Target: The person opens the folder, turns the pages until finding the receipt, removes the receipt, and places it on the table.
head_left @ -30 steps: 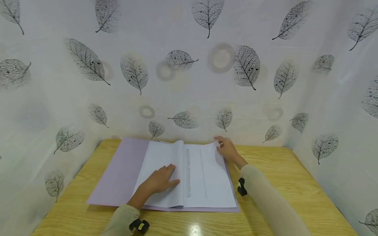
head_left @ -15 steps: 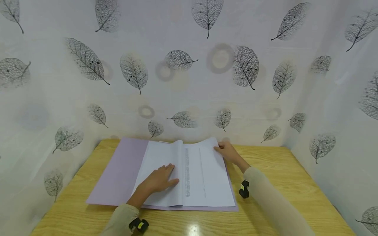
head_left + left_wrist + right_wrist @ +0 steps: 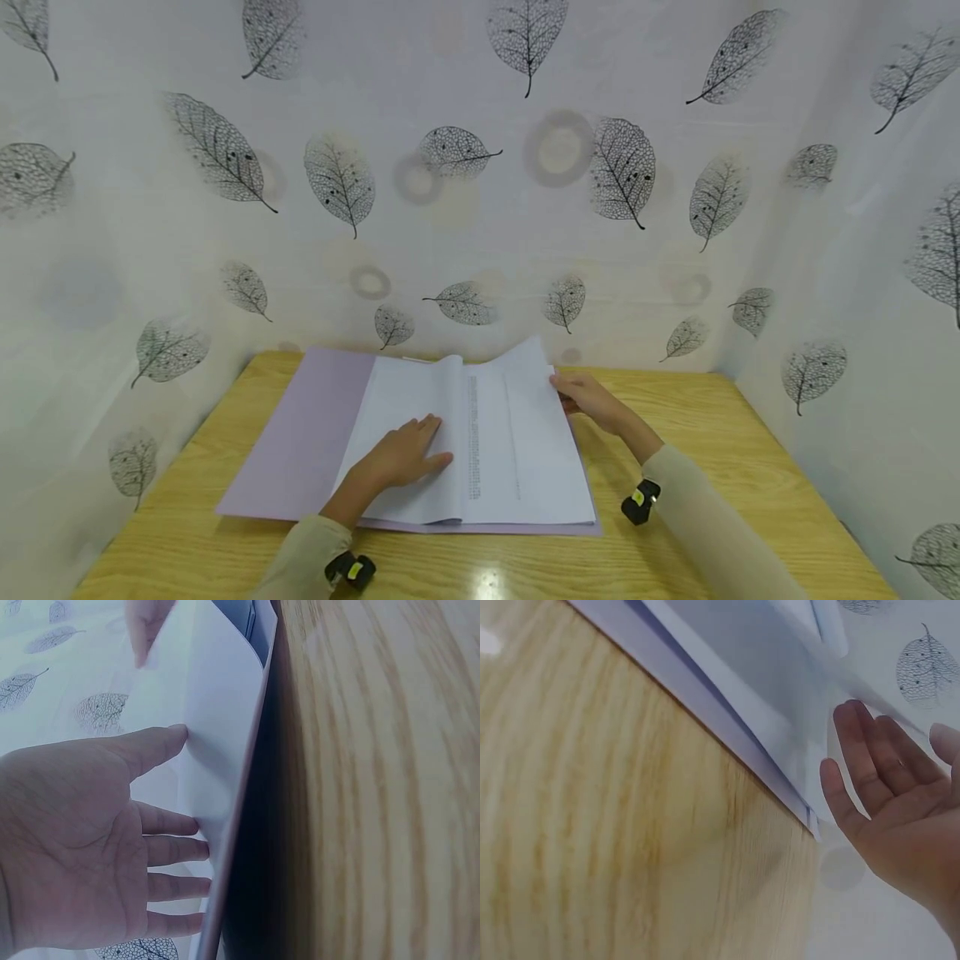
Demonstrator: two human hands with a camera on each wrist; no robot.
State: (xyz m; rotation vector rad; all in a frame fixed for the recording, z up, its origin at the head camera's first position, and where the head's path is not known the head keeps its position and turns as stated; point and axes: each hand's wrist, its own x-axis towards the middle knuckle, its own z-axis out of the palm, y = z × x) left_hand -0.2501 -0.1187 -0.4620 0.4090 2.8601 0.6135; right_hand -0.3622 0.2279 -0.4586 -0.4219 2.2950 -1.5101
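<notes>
A lilac folder lies opened out on the table, with white sheets inside it. My left hand rests flat with spread fingers on the blank left-hand page; in the left wrist view its palm and fingers show. At the upper right edge of the printed page, my right hand holds the sheet, whose far corner stands raised. From the right wrist view, the sheet's edge runs between the thumb and the long, slightly bent fingers; the exact contact is partly hidden.
The wooden table extends to both sides of the folder and in front of it. A pale curtain with leaf prints hangs behind and along both sides. Black camera mounts sit on both wrists.
The printed page's far corner has risen and bent to the left. My right hand has shifted slightly right and lower, its thumb now at the page edge. My left hand stays put.
</notes>
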